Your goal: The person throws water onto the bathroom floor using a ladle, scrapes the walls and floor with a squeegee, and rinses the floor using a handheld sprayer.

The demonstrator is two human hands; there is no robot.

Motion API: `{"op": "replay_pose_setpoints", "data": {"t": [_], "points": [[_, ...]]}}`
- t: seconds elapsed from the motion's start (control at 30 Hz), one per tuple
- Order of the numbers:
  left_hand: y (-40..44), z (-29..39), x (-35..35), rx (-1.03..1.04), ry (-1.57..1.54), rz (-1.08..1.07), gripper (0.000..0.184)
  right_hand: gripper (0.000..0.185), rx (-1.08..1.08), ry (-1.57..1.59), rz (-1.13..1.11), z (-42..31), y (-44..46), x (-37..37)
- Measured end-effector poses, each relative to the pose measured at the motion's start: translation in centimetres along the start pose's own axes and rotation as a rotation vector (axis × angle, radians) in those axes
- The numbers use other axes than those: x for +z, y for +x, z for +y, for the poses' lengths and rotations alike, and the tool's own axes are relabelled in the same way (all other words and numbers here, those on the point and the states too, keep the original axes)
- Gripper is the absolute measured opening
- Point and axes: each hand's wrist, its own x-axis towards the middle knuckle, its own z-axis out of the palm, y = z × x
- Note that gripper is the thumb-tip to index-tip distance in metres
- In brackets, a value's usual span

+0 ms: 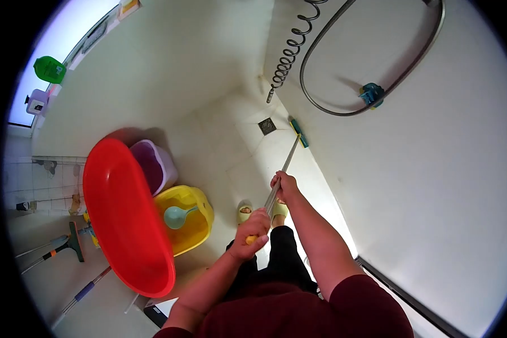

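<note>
My left hand [253, 235] is wrapped round the yellow-ended top of a long pole [289, 158]. Further down the same pole, my right hand [284, 186] is closed on its shaft. At the pole's far end, a teal and yellow brush head [298, 133] rests on the floor against the foot of the right wall. A dark square floor drain [267, 126] lies just left of the brush head.
To the left are a large red tub [127, 219], a purple bucket [162, 167] and a yellow basin [205, 217] holding a light green ladle [176, 217]. A coiled cord [288, 56] and a hose [303, 72] hang above. A squeegee [74, 242] leans at the lower left.
</note>
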Motion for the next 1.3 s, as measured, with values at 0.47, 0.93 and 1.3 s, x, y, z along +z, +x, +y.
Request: {"op": "replay_pose_setpoints", "data": {"t": [0.47,0.93,1.3], "points": [[0.7,4.1,0.1,-1.168,1.154,-0.197,0.036,0.011,0.039,-0.132,0.12,4.8,2.7,0.5],[-14.1,-3.6,-10.0,-1.097,0.926,-0.039,0.033,0.02,0.28,-0.06,0.404,10.1,14.5,-1.3],[-10.3,-6.4,-21.0,-1.05,0.859,0.026,0.039,0.022,0.075,-0.21,0.257,10.1,20.4,10.7]]}}
